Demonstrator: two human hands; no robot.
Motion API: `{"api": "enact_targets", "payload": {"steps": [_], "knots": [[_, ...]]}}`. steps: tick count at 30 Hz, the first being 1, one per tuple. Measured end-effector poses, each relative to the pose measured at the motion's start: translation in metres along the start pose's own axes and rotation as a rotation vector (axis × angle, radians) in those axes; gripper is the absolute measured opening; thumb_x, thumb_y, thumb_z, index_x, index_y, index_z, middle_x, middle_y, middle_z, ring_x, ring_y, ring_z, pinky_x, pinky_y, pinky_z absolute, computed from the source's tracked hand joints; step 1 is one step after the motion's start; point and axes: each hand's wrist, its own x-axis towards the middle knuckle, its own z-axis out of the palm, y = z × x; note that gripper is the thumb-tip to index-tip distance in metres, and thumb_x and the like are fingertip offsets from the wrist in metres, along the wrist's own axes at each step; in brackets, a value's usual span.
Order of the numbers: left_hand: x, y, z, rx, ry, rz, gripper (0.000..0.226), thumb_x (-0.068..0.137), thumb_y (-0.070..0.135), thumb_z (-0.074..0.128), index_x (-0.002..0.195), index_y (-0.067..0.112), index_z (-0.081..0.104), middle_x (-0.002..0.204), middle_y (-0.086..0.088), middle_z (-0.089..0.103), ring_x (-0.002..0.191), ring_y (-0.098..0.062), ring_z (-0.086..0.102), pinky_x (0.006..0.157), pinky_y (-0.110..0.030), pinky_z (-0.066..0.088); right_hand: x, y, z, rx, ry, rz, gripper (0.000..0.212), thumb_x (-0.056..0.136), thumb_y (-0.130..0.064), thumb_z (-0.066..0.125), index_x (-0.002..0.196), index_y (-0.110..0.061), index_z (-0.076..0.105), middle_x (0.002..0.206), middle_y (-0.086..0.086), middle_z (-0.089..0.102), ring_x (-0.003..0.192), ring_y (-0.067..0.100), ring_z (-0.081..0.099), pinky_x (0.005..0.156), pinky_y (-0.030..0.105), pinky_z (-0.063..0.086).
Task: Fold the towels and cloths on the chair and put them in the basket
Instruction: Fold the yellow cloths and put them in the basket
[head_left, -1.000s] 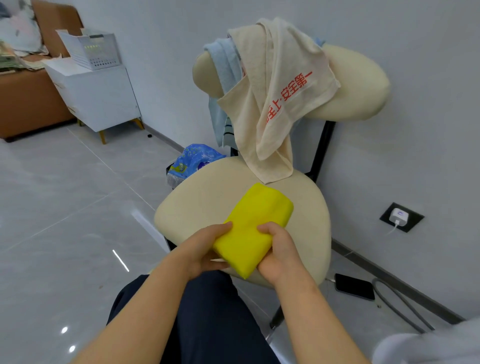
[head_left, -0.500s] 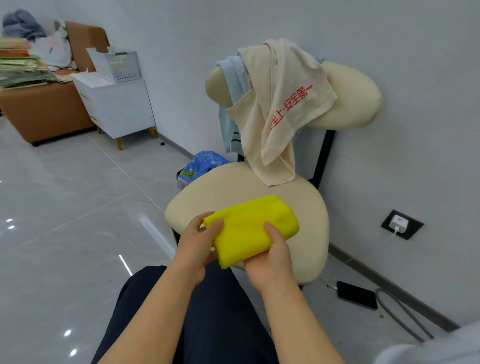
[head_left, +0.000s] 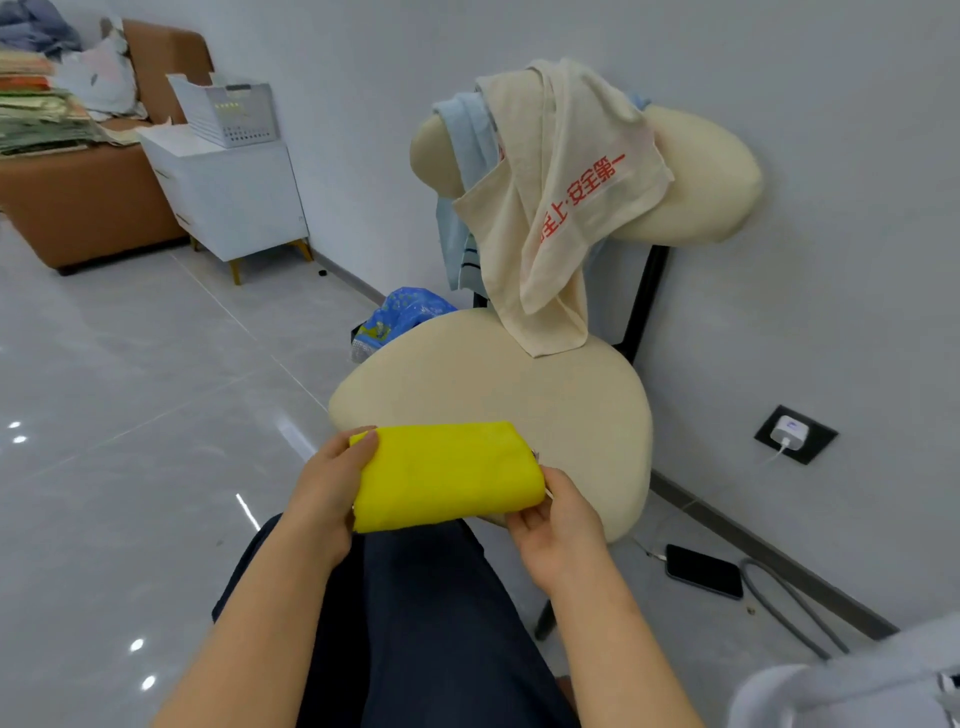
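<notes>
A folded yellow cloth (head_left: 447, 475) lies crosswise above the front edge of the cream chair seat (head_left: 498, 395). My left hand (head_left: 330, 493) grips its left end, thumb on top. My right hand (head_left: 558, 525) holds its right end from below. A cream towel with red lettering (head_left: 561, 192) hangs over the chair's backrest (head_left: 701, 176), on top of a light blue cloth (head_left: 467, 140). A white slotted basket (head_left: 228, 109) stands on a white cabinet far off at the left.
The white cabinet (head_left: 228, 197) stands against the wall beside a brown sofa (head_left: 88, 202) piled with cloths. A blue bag (head_left: 400, 317) lies behind the seat. On the floor at the right lie a phone (head_left: 704, 570) and a cable; a wall socket (head_left: 794, 434) holds a charger.
Both hands have turned the yellow cloth from slanting to lying level and drawn it toward me. My right hand has slid from on top of it to its right end.
</notes>
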Motion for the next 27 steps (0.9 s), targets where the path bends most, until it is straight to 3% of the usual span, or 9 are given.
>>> {"api": "enact_targets", "payload": {"steps": [2,4,6,8,12,16,21,23,27], "knots": [[0.011,0.002,-0.001,0.024,-0.011,-0.025,0.016,0.097,0.023,0.049,0.110,0.020,0.056,0.094,-0.005,0.061,0.078,-0.022,0.058,0.058,-0.032,0.045,0.005,-0.004,0.005,-0.038,-0.014,0.023,0.020,0.093,-0.027,0.055,0.083,-0.010,0.060,0.082,0.015,0.064,0.076,0.027,0.060,0.076,0.043,0.052],[0.027,0.005,0.001,0.043,-0.038,-0.056,0.013,0.096,0.023,0.050,0.104,0.021,0.060,0.098,-0.007,0.063,0.082,-0.024,0.059,0.060,-0.032,0.046,0.019,-0.010,0.012,-0.138,-0.023,0.065,0.026,0.090,-0.041,0.055,0.090,-0.016,0.062,0.089,0.014,0.068,0.082,0.029,0.062,0.078,0.043,0.051],[0.050,0.009,0.002,0.069,-0.057,-0.084,0.011,0.095,0.023,0.051,0.096,0.025,0.062,0.107,-0.011,0.062,0.091,-0.029,0.060,0.065,-0.035,0.049,0.040,-0.012,0.023,-0.268,-0.024,0.098,0.022,0.087,-0.038,0.059,0.096,-0.019,0.063,0.096,0.012,0.068,0.086,0.030,0.062,0.077,0.043,0.052],[0.078,0.017,0.005,0.086,-0.050,-0.109,0.011,0.095,0.025,0.052,0.094,0.027,0.062,0.113,-0.013,0.061,0.098,-0.032,0.058,0.069,-0.037,0.051,0.065,-0.013,0.037,-0.384,0.029,0.085,0.017,0.085,-0.026,0.063,0.097,-0.015,0.062,0.096,0.009,0.066,0.083,0.025,0.062,0.070,0.036,0.052],[0.140,0.044,0.012,0.061,0.010,-0.189,0.010,0.093,0.032,0.054,0.099,0.028,0.060,0.109,-0.010,0.061,0.092,-0.029,0.059,0.067,-0.038,0.051,0.122,-0.020,0.079,-0.508,0.107,0.029,0.007,0.083,-0.015,0.066,0.090,-0.014,0.064,0.092,0.006,0.068,0.083,0.022,0.062,0.074,0.034,0.049],[0.181,0.082,0.011,0.042,0.105,-0.285,0.035,0.090,0.046,0.052,0.119,0.026,0.055,0.115,-0.006,0.061,0.103,-0.029,0.059,0.083,-0.043,0.049,0.152,-0.032,0.130,-0.577,0.067,0.067,0.004,0.085,-0.015,0.064,0.089,-0.016,0.065,0.091,0.002,0.071,0.084,0.019,0.064,0.078,0.035,0.050],[0.185,0.145,0.013,0.275,0.154,-0.273,0.024,0.095,0.020,0.051,0.118,0.026,0.045,0.116,-0.009,0.052,0.094,-0.028,0.052,0.076,-0.039,0.045,0.142,-0.061,0.193,-0.579,0.093,0.151,0.005,0.087,-0.017,0.062,0.092,-0.018,0.061,0.096,0.003,0.068,0.087,0.020,0.063,0.076,0.035,0.050],[0.177,0.205,0.025,0.357,0.191,-0.274,0.023,0.097,0.025,0.049,0.119,0.026,0.043,0.113,-0.005,0.048,0.095,-0.027,0.049,0.077,-0.037,0.041,0.123,-0.095,0.243,-0.600,0.114,0.210,0.009,0.086,-0.025,0.064,0.091,-0.019,0.061,0.096,0.003,0.068,0.089,0.021,0.063,0.080,0.037,0.052],[0.176,0.239,0.034,0.449,0.190,-0.195,0.018,0.097,0.033,0.047,0.114,0.028,0.046,0.113,-0.003,0.047,0.099,-0.026,0.049,0.081,-0.037,0.042,0.118,-0.109,0.274,-0.686,0.171,0.113,0.025,0.083,-0.034,0.067,0.084,-0.010,0.061,0.087,0.011,0.065,0.084,0.023,0.060,0.083,0.040,0.050]]}}
